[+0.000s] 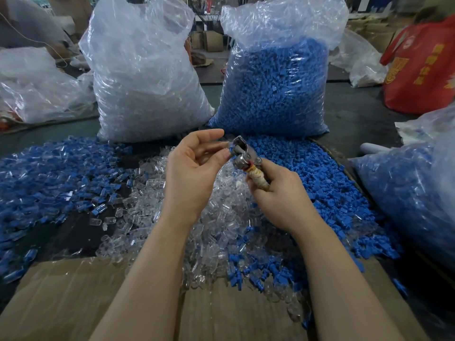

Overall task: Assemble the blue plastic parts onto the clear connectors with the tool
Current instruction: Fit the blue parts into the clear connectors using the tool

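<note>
Two bags stand behind the connector pile.

The red bag at the far right is showing yellow printed characters and a round emblem, all too blurred for reading.

two tall bags blocking behind, loose part heaps covering the table, bare cardboard nearest

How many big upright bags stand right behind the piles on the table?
2: a bag of clear connectors behind the left pile, and a bag of blue parts to its right. More bags lie at the edges, partly cut off.
</note>
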Demonstrator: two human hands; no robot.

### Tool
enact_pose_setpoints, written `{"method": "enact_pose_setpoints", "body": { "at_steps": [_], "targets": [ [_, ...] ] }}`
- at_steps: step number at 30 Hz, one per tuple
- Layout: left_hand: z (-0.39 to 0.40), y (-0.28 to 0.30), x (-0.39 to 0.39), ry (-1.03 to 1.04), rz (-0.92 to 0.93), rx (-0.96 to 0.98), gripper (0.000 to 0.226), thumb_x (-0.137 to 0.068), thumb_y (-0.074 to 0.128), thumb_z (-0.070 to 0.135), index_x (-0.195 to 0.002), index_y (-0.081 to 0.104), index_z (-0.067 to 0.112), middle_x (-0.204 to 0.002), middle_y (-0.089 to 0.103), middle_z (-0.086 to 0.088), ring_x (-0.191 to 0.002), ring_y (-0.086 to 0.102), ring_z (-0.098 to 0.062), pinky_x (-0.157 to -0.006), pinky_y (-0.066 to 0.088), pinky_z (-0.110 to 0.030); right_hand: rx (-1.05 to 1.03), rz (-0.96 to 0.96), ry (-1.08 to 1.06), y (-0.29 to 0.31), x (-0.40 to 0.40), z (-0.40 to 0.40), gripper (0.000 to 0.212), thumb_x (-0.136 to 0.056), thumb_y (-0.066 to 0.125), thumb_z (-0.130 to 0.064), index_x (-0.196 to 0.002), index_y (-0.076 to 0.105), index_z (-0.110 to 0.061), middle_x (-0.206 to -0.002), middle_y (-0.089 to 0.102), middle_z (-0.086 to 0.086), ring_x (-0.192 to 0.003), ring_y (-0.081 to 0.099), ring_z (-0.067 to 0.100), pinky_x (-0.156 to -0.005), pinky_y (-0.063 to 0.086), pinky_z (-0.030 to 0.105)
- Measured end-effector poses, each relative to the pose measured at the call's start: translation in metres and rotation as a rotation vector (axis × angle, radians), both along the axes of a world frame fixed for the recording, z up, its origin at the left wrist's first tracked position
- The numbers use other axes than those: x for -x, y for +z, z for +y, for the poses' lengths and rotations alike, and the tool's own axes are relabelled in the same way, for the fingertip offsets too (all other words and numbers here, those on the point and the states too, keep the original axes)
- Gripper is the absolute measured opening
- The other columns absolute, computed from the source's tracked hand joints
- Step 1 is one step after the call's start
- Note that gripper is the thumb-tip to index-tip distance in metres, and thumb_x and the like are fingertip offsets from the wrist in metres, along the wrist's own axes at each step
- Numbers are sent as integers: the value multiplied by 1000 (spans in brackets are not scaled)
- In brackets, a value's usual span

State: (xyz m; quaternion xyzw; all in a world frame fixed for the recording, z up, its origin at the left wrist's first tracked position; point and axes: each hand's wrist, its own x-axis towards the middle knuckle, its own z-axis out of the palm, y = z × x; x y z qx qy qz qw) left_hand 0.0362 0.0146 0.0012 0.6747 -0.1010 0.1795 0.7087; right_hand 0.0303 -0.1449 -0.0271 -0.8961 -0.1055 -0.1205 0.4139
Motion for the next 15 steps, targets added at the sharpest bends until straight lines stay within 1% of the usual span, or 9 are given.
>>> {"method": "enact_pose_setpoints", "body": {
  "at_steps": [5, 10, 12, 15],
  "targets": [
    [1, 0, 0, -16, -3, 15, 30, -85, 70, -3, -109, 67, 14, -88, 77, 4, -91, 72, -10, -81, 56, -22, 39, -44, -25, 1, 2, 2, 7, -84, 54, -15, -85, 57, -21, -70, 61, -2, -66, 54, 23, -60, 49, 49],
    [3, 0, 0, -26, 27, -21, 33, -87, 68, -4, -112, 69, 17, -94, 76, 5, -94, 71, -9, -84, 55, -21, 84, -37, -17, 1, 1, 3, 6, -84, 55, -16, -88, 55, -21, -70, 60, -1, -67, 54, 24, -60, 49, 50],
    [4, -1, -1, -38, 56, -48, 29, -89, 66, -4, -110, 71, 16, -97, 76, 7, -93, 70, -5, -83, 54, -19, 101, -21, -13, 1, 1, 4, 5, -85, 56, -20, -89, 54, -23, -71, 60, -1, -66, 54, 23, -59, 48, 47],
    [6, -3, -2, -42, 148, -11, 22, -92, 63, 0, -104, 73, 16, -91, 76, 4, -87, 71, -6, -78, 54, -18, 110, -23, -39, 0, -1, 3, 6, -85, 57, -25, -87, 51, -24, -71, 59, -3, -66, 54, 21, -56, 45, 41]
  ]
}}
